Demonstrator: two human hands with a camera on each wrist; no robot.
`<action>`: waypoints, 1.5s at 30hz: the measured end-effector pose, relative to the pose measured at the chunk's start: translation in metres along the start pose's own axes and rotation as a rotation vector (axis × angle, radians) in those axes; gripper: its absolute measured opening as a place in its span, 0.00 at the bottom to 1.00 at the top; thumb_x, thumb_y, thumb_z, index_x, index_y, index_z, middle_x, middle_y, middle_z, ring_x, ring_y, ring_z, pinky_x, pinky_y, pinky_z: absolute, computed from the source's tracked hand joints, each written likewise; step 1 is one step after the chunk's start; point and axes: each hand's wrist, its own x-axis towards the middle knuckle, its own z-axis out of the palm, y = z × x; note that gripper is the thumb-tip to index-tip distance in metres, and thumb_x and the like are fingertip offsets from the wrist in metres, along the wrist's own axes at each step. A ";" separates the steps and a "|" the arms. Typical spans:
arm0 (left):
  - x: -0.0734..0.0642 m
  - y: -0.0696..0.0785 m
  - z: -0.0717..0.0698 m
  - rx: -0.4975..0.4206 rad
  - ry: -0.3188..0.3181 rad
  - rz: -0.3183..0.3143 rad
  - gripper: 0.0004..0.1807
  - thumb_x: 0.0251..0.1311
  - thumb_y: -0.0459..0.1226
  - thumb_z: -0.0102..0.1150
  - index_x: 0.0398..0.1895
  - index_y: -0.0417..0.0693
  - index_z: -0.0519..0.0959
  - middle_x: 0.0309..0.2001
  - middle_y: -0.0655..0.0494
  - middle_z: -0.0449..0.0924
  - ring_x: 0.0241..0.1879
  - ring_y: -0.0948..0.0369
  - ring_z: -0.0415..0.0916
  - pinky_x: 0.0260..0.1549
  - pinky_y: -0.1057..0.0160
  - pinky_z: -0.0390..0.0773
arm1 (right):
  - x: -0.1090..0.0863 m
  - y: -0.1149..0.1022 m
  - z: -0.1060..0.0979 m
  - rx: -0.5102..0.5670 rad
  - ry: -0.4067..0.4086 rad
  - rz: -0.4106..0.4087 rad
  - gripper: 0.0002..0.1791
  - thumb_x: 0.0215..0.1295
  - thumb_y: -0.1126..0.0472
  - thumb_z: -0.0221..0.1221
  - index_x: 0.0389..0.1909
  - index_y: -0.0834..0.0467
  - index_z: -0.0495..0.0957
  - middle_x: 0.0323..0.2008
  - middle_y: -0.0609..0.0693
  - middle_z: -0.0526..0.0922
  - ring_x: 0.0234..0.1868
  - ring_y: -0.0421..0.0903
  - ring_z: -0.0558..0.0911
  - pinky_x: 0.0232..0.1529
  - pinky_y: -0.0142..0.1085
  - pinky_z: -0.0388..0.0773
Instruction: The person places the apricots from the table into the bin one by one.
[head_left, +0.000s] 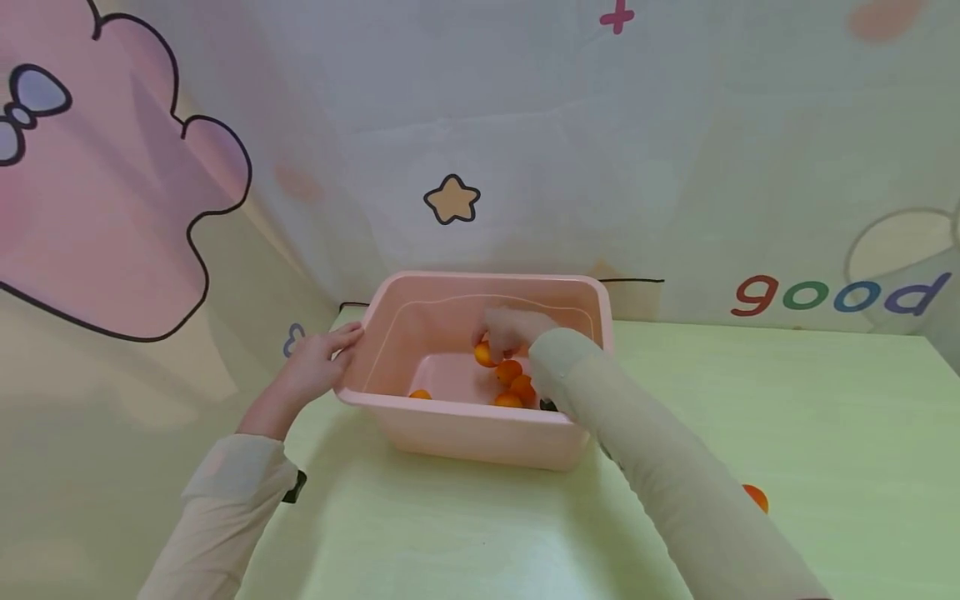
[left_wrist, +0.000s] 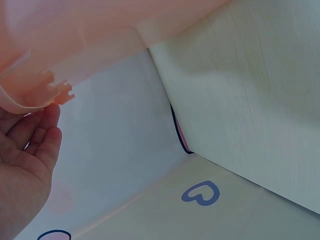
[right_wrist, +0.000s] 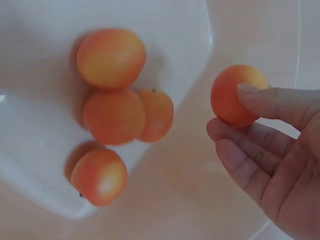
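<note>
A pink plastic tub [head_left: 472, 433] stands on the table. At its left rim my left hand [head_left: 318, 364] grips the edge; in the left wrist view the fingertips of this hand [left_wrist: 30, 155] are at the underside of the rim. My right hand [head_left: 510, 329] reaches down inside the tub. It pinches a small orange-red fruit [right_wrist: 235, 95] between thumb and fingers, above the tub floor. Several similar fruits [right_wrist: 114, 116] lie on the tub floor beside it, some touching. Another fruit [head_left: 420, 394] sits near the front left, partly hidden by the front wall.
One more orange fruit [head_left: 756, 498] lies on the pale green table [head_left: 840, 417], partly hidden behind my right sleeve [head_left: 660, 467]. A printed cloth backdrop [head_left: 525, 167] rises right behind the tub and along the left side.
</note>
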 end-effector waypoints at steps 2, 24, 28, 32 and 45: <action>0.000 0.001 0.000 -0.003 -0.005 -0.003 0.22 0.61 0.31 0.44 0.60 0.37 0.65 0.63 0.45 0.61 0.61 0.43 0.59 0.39 0.58 0.68 | 0.010 0.004 0.001 0.019 -0.006 -0.007 0.13 0.53 0.66 0.57 0.37 0.46 0.76 0.48 0.49 0.71 0.46 0.50 0.70 0.37 0.42 0.72; 0.000 0.000 0.002 0.003 -0.015 -0.005 0.23 0.61 0.31 0.45 0.61 0.38 0.64 0.64 0.44 0.60 0.61 0.43 0.59 0.38 0.59 0.68 | 0.056 0.001 -0.027 -0.612 -0.073 -0.325 0.27 0.49 0.66 0.63 0.51 0.42 0.74 0.41 0.47 0.75 0.29 0.44 0.73 0.29 0.29 0.75; 0.001 0.000 0.002 0.011 -0.021 -0.013 0.23 0.62 0.32 0.43 0.61 0.38 0.63 0.65 0.45 0.59 0.62 0.43 0.58 0.40 0.58 0.67 | 0.037 0.000 -0.038 -0.748 -0.071 -0.373 0.25 0.51 0.62 0.64 0.51 0.42 0.74 0.43 0.44 0.75 0.39 0.45 0.77 0.39 0.30 0.76; 0.003 0.001 0.003 0.012 -0.020 -0.014 0.23 0.62 0.32 0.43 0.61 0.38 0.63 0.65 0.45 0.59 0.62 0.43 0.58 0.40 0.57 0.67 | 0.022 0.005 -0.047 -0.894 0.027 -0.428 0.22 0.49 0.58 0.65 0.46 0.38 0.77 0.44 0.41 0.74 0.43 0.44 0.73 0.50 0.37 0.72; 0.004 0.000 0.003 0.013 -0.032 -0.016 0.23 0.63 0.33 0.42 0.61 0.38 0.63 0.65 0.46 0.58 0.61 0.44 0.60 0.38 0.58 0.68 | -0.016 0.053 -0.086 -0.793 0.023 -0.549 0.21 0.57 0.65 0.55 0.54 0.52 0.72 0.50 0.52 0.75 0.49 0.50 0.73 0.49 0.41 0.74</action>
